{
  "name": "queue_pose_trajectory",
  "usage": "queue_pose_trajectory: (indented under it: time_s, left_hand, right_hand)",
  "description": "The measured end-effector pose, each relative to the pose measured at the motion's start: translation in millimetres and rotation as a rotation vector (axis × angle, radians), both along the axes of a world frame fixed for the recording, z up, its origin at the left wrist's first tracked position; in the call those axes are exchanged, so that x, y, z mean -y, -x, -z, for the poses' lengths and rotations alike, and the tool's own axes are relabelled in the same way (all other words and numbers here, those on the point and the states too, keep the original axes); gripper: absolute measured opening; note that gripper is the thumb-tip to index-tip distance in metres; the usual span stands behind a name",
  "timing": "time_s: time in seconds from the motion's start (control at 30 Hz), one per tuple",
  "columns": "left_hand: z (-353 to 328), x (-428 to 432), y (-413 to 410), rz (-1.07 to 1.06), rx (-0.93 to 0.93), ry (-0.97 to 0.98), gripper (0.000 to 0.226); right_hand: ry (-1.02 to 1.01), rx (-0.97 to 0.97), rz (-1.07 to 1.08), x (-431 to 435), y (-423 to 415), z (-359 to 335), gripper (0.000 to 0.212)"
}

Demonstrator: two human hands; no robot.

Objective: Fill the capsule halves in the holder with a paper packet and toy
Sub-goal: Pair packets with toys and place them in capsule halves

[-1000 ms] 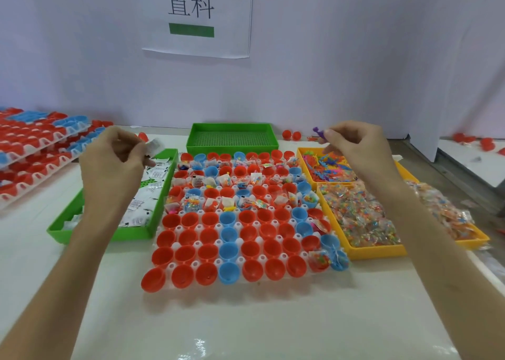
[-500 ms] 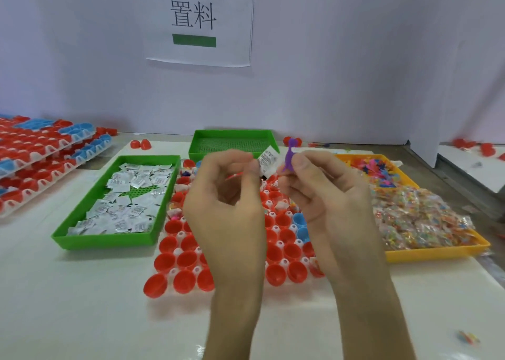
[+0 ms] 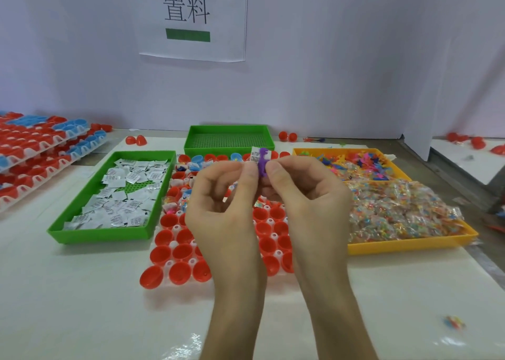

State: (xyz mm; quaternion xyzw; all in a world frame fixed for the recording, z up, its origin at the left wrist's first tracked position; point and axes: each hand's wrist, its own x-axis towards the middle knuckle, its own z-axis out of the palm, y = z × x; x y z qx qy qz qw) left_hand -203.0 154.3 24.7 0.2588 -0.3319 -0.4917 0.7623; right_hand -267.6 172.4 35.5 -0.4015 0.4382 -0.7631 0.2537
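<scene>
Above the holder (image 3: 174,243), paper packet (image 3: 256,155) and toy (image 3: 263,161) stand upright, side by side.
Our left hand (image 3: 224,209) pinches the packet, our right hand (image 3: 306,196) the toy; empty capsule halves (image 3: 180,273) wait straight below, equally near both.

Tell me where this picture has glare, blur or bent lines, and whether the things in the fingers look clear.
Head view: glare patches on the glossy table near the bottom edge; the wide lens splays the left green tray and yellow tray outward; light even, shadows soft; the paper packet in the left hand and purple toy in the right hand are clear.
</scene>
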Motion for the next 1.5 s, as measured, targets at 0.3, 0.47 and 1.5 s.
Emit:
queue_pose_trajectory:
  time_s: [0.3, 0.47, 1.5]
  left_hand:
    - [-3.5, -0.1, -3.8, 0.111, -0.045, -0.045, 0.019]
    - [-4.9, 2.4, -13.6, 0.128, -0.05, -0.041, 0.02]
    - [13.1, -0.8, -1.1, 0.234, 0.376, 0.048, 0.014]
  right_hand:
    - [-0.105, -0.394, 0.196, 2.2, 61.0, 9.7, 0.006]
    - [-0.711, -0.619, 0.374, -8.7, 147.8, 47.5, 0.017]
    - [-0.017, -0.392, 0.018, -7.1, 53.9, 7.6, 0.025]
